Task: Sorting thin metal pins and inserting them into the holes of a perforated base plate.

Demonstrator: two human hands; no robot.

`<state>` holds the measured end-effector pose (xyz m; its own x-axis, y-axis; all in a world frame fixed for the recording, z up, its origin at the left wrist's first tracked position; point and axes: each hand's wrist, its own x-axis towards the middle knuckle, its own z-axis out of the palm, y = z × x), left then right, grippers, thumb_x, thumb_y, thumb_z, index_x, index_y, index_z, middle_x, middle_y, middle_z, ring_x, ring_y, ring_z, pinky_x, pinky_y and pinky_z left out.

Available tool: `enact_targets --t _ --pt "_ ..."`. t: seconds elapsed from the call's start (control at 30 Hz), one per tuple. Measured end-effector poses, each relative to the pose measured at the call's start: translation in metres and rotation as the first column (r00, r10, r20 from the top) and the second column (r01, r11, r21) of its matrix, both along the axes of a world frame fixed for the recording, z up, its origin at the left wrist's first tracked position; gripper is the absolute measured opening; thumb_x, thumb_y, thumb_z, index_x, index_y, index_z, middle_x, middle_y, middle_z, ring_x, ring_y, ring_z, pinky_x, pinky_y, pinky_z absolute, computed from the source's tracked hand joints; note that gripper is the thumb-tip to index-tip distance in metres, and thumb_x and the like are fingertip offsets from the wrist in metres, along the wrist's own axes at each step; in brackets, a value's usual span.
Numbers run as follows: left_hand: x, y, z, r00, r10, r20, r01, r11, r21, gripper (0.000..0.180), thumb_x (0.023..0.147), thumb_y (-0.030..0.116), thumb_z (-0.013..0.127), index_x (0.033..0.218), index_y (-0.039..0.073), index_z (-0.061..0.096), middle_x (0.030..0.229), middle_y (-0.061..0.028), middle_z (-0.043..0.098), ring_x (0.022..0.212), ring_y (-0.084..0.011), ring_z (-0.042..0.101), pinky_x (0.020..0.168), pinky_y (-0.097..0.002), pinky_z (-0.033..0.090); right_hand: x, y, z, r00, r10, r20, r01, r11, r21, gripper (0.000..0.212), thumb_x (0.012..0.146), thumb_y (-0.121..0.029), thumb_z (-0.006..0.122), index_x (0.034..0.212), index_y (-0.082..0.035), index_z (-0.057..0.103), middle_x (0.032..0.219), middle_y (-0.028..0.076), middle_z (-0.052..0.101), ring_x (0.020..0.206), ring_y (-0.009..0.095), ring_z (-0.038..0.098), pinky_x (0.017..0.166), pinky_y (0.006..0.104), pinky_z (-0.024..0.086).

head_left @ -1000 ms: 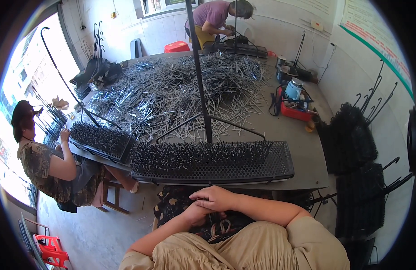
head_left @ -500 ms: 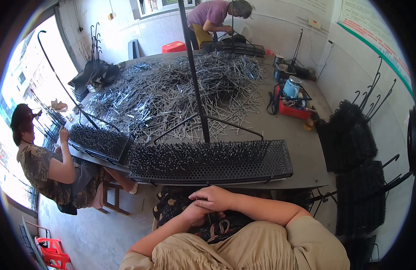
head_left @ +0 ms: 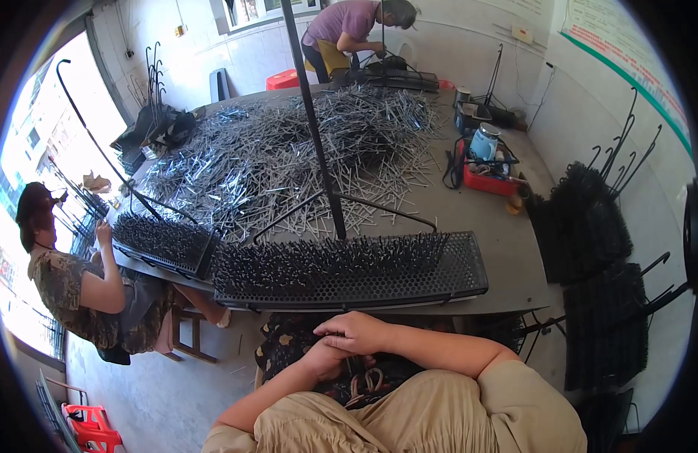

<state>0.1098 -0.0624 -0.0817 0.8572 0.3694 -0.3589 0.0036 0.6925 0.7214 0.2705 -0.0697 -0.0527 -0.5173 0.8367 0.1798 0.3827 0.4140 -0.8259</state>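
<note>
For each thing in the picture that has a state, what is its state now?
right hand: empty, lying over the left hand
left hand: empty, resting on the lap
perforated black tray: flat at the table edge, filled with upright pins
second tray: also filled, in front of a seated co-worker
metal pins: loose in a heap on the table

a heap of metal pins (head_left: 288, 151) covers the grey table (head_left: 500, 241), well beyond the fingers. a red basket (head_left: 491, 180) with a blue jug (head_left: 483, 142) stands far right of them. a seated person (head_left: 77, 287) works left; another person (head_left: 356, 30) stands at the far end.
</note>
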Motion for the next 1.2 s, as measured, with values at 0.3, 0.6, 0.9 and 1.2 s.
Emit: enact_targets --t 0.3,0.6,0.9,1.2 --pt "0.002 0.0 0.005 1.0 0.017 0.01 -0.018 0.995 0.097 0.016 0.088 0.006 0.064 0.103 0.0 0.064 0.094 -0.0135 0.067 0.087 -0.0257 0.068 0.078 -0.038 0.054 0.003 -0.001 0.001 1.0 -0.019 0.02 0.018 1.0 0.004 0.034 0.091 -0.026 0.06 0.116 -0.003 0.064 0.113 0.017 0.066 0.105 0.032 0.064 0.091 0.0385 0.05" --pt "0.006 -0.005 0.017 0.998 0.054 0.027 -0.059 0.969 0.241 0.017 0.09 0.008 0.061 0.104 -0.001 0.064 0.095 -0.013 0.068 0.088 -0.025 0.068 0.08 -0.0378 0.053 0.002 0.0 0.012 0.989 -0.049 -0.139 0.059 0.996 0.07 0.033 0.087 -0.02 0.063 0.114 -0.002 0.064 0.115 0.018 0.065 0.109 0.034 0.061 0.094 0.0394 0.048" --pt "-0.011 -0.003 0.003 0.998 0.004 -0.061 0.045 0.629 0.776 0.032 0.09 0.015 0.062 0.119 0.003 0.059 0.116 -0.0103 0.064 0.11 -0.0215 0.06 0.094 -0.0353 0.047 -0.006 -0.011 0.012 0.995 0.068 -0.071 -0.061 0.994 0.093 0.031 0.089 -0.015 0.06 0.116 -0.001 0.062 0.12 0.017 0.063 0.113 0.033 0.059 0.097 0.0391 0.047" --pt "-0.014 -0.002 0.001 0.956 -0.201 -0.213 0.279 0.413 0.867 0.04 0.088 0.016 0.067 0.123 0.001 0.056 0.125 -0.0155 0.059 0.12 -0.0267 0.054 0.101 -0.038 0.043 0.0 -0.016 0.009 0.998 0.048 -0.05 -0.044 0.997 0.069 0.028 0.092 -0.016 0.055 0.114 -0.002 0.064 0.118 0.018 0.063 0.11 0.034 0.06 0.095 0.0407 0.047"
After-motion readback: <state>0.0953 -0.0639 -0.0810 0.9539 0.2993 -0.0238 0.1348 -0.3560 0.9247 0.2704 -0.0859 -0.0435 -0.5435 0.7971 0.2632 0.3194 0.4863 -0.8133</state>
